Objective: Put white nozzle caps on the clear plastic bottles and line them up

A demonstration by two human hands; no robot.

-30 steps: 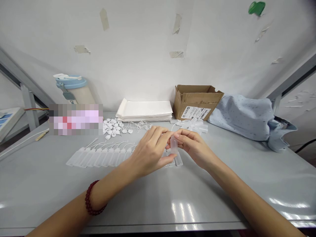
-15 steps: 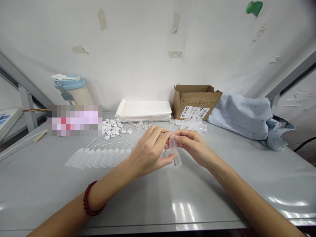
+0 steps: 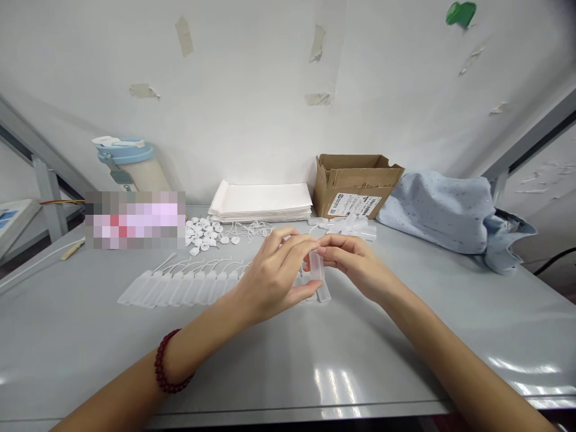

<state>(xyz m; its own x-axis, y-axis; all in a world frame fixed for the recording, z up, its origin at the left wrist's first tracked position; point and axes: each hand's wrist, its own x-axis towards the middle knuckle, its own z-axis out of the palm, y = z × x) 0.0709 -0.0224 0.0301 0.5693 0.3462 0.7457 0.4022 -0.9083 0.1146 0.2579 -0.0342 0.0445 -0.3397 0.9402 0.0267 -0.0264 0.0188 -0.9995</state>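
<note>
A clear, frosted plastic tube (image 3: 317, 267) stands nearly upright between my hands. My left hand (image 3: 272, 273) grips it, with the thumb low on its front and the fingers curled over near its top. At the tube's upper end, the fingertips of my right hand (image 3: 357, 259) are pinched together; whatever they hold there is hidden. Behind and below the left hand runs a row of similar frosted tubes (image 3: 180, 289), lying side by side with thin white cords at their upper ends. Part of that row is covered by the left hand.
Small white round pieces (image 3: 204, 233) and loose white cords (image 3: 254, 229) lie further back. A white paper stack (image 3: 265, 201), a cardboard box (image 3: 355, 180), more clear plastic pieces (image 3: 355, 227), a blue cloth (image 3: 432, 207) and a tilted bottle (image 3: 130, 157) line the wall.
Both hands stay close together around the tube. The right fingertips have shifted slightly right at its upper end, showing a little more of the tube.
</note>
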